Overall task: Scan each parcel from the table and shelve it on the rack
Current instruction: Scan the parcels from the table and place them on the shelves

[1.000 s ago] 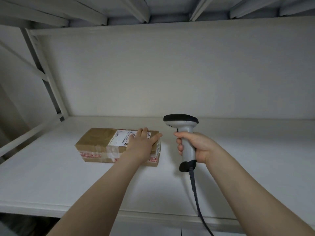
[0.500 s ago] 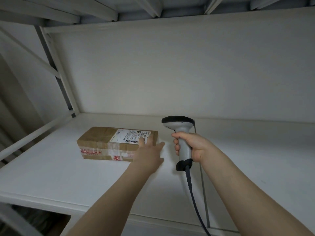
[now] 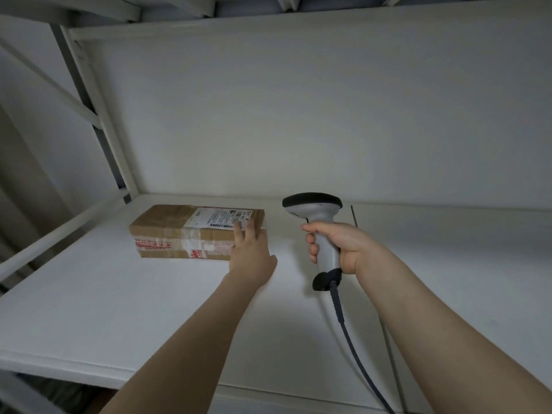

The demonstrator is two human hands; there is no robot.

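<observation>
Head view: the only view, looking forward and down into one bay of the rack.
Parcel (image 3: pixel 191 231): a brown cardboard box lying flat on the white shelf (image 3: pixel 119 309), towards the back left, its long side across the view.
Parcel markings: a white shipping label (image 3: pixel 222 218) with barcodes on the right part of the top face. Clear tape and red-printed tape run along the near side.
Left hand (image 3: pixel 252 255): reaches in from below, back of the hand up, at the parcel's near right corner.
Left grip: spread, with the fingers straight and close together. The fingertips (image 3: pixel 243 231) overlap the label's edge; I cannot tell if they press on the box.
Right hand (image 3: pixel 343 246): held above the shelf, to the right of the parcel and apart from it.
Right grip: fingers curled tight round the grey handle of the scanner (image 3: pixel 316 210).
Scanner: upright, with its black-topped head above the fist.
Cable (image 3: pixel 355 354): dark, leaving the scanner's base and running down to the lower edge of the view.
Rack upright (image 3: pixel 98 121): a white post at the bay's left rear, with a slanted brace beside it.
Back of bay: a plain white panel (image 3: pixel 298 115).
</observation>
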